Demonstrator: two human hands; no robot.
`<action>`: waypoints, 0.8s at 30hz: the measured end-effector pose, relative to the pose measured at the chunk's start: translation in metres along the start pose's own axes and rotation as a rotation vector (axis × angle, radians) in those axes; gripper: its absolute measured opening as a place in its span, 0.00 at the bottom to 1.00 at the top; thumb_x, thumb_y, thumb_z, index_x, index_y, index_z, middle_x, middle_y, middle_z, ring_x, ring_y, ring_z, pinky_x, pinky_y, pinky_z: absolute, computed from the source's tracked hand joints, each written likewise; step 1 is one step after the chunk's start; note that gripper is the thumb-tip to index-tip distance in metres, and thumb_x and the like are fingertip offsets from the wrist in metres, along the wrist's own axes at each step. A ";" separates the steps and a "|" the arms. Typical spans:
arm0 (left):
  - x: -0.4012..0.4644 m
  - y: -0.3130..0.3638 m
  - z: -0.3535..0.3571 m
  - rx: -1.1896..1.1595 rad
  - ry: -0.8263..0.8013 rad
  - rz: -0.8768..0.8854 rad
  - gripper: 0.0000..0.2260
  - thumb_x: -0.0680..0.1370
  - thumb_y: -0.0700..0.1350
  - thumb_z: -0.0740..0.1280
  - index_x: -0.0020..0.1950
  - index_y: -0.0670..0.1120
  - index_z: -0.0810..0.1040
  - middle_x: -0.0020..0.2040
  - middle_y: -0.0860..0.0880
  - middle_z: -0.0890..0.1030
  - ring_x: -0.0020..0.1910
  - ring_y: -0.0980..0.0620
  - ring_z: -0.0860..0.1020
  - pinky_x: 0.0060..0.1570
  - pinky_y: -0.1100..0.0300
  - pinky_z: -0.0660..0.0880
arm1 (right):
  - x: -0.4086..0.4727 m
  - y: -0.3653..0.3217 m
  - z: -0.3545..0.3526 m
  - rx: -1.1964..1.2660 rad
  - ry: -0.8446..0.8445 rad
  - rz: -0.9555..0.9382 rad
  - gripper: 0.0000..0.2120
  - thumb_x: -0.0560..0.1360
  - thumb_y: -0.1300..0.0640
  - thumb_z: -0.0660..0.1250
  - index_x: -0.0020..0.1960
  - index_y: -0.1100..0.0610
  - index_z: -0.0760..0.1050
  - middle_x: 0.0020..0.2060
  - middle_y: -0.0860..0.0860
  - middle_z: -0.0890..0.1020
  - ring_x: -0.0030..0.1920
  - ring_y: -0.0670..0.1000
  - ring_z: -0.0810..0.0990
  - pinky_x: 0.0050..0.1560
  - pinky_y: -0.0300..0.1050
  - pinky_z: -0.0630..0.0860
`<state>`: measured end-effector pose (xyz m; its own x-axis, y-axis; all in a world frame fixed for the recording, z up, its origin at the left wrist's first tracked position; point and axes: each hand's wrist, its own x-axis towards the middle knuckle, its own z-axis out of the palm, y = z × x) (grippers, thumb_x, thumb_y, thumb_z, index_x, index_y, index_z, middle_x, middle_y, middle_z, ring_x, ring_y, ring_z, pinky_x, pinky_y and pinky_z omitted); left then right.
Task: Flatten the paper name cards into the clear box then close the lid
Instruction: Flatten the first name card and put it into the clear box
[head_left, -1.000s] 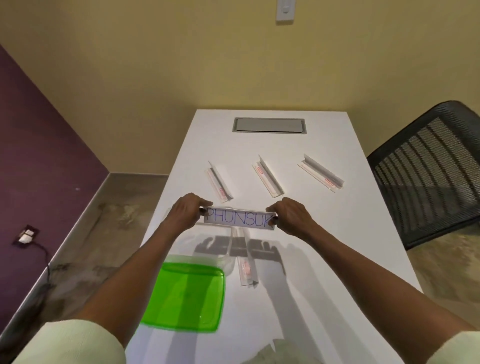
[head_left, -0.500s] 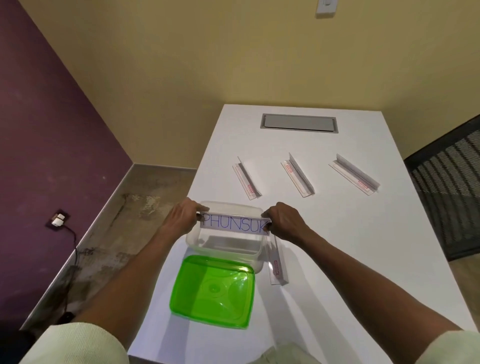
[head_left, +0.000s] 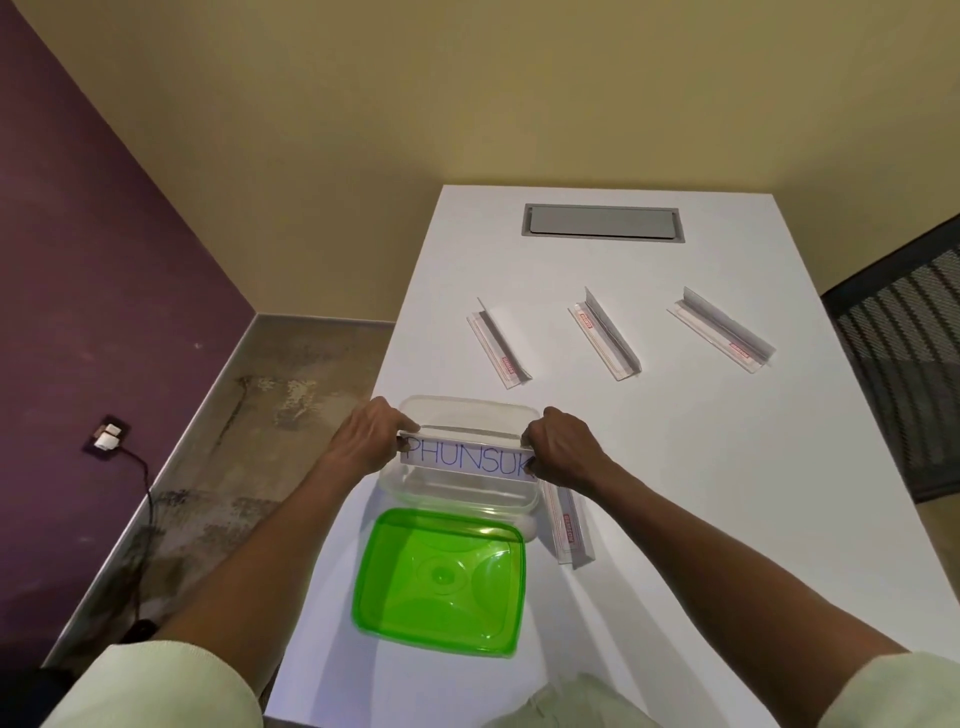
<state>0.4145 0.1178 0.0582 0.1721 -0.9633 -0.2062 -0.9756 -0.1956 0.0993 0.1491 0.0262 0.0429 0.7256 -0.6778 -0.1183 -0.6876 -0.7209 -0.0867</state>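
Card has moved in the last second: it was out over the bare table, now it sits above the clear box (head_left: 415, 410), so placing is the step in hand; the fold looks not yet pressed flat, and I judge the task early, with four more cards out and the lid off.

Left to right. My left hand (head_left: 370, 441) is at the box's left rim, fingers curled round the left end of the PHUNSUK name card (head_left: 467, 461), pinching it. The card spans the box opening, lettering facing me, a second flap showing behind its top edge, so it is folded. Cannot tell if it touches the box floor. The green lid (head_left: 441, 577) lies upturned on the table (head_left: 727, 493), touching the box's near wall. My right hand (head_left: 561, 449) clamps the card's right end, knuckles up, wrist just beyond the box's right rim. Both forearms come in from the near corners and converge on the box.

One folded card (head_left: 566, 525) lies just right of the box, under my right wrist. Three far cards (head_left: 605, 335) stand well apart, further back.
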 end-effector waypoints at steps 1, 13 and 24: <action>0.001 -0.001 0.001 0.009 -0.012 0.003 0.14 0.74 0.50 0.71 0.60 0.55 0.80 0.53 0.42 0.80 0.50 0.43 0.78 0.45 0.56 0.72 | 0.000 -0.001 0.002 -0.004 -0.005 -0.004 0.11 0.64 0.57 0.71 0.45 0.61 0.81 0.38 0.61 0.79 0.39 0.61 0.78 0.33 0.43 0.64; 0.014 0.006 0.021 0.225 -0.179 0.077 0.12 0.75 0.47 0.70 0.59 0.52 0.81 0.55 0.43 0.77 0.53 0.42 0.78 0.49 0.57 0.73 | 0.015 -0.013 0.020 -0.077 -0.036 -0.121 0.17 0.38 0.61 0.76 0.21 0.57 0.69 0.17 0.55 0.71 0.19 0.54 0.70 0.28 0.39 0.57; 0.025 -0.004 0.043 0.410 -0.155 0.210 0.14 0.45 0.44 0.82 0.23 0.50 0.79 0.24 0.50 0.72 0.20 0.52 0.71 0.21 0.67 0.65 | 0.020 -0.024 0.036 -0.120 -0.027 -0.228 0.14 0.45 0.66 0.74 0.23 0.57 0.70 0.17 0.54 0.70 0.20 0.53 0.69 0.31 0.41 0.67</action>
<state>0.4171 0.1028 0.0109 -0.0266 -0.9294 -0.3681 -0.9657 0.1190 -0.2309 0.1797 0.0350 0.0067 0.8596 -0.4927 -0.1354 -0.4969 -0.8678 0.0033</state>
